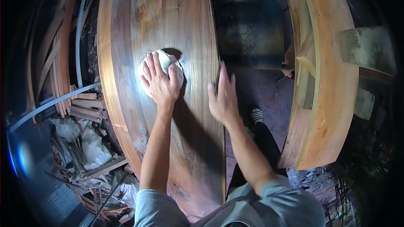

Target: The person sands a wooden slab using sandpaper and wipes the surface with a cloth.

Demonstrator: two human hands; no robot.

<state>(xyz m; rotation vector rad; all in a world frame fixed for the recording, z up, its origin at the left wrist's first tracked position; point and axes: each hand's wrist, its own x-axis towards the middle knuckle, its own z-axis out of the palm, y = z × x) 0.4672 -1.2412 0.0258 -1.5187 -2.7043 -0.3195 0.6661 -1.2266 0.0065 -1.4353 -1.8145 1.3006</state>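
Observation:
My left hand [162, 80] presses a bunched white cloth [176, 65] onto a wide wooden panel [189, 29], fingers spread over it and thumb at its right side. The panel has brown grain, with a bright shine around the cloth and whitish, cloudy patches lower down. At the panel's right edge is my right hand [224, 96], its fingers and thumb apart, holding nothing. Whether it touches the edge I cannot tell.
On the right stands a pale wooden piece [330, 80] with a curved look and inner braces. A dark panel [248, 25] lies at the upper middle. Wood offcuts [88, 105] and crumpled plastic [94, 149] are heaped at left, near a metal bar [54, 101]. My striped footwear [256, 115] shows below.

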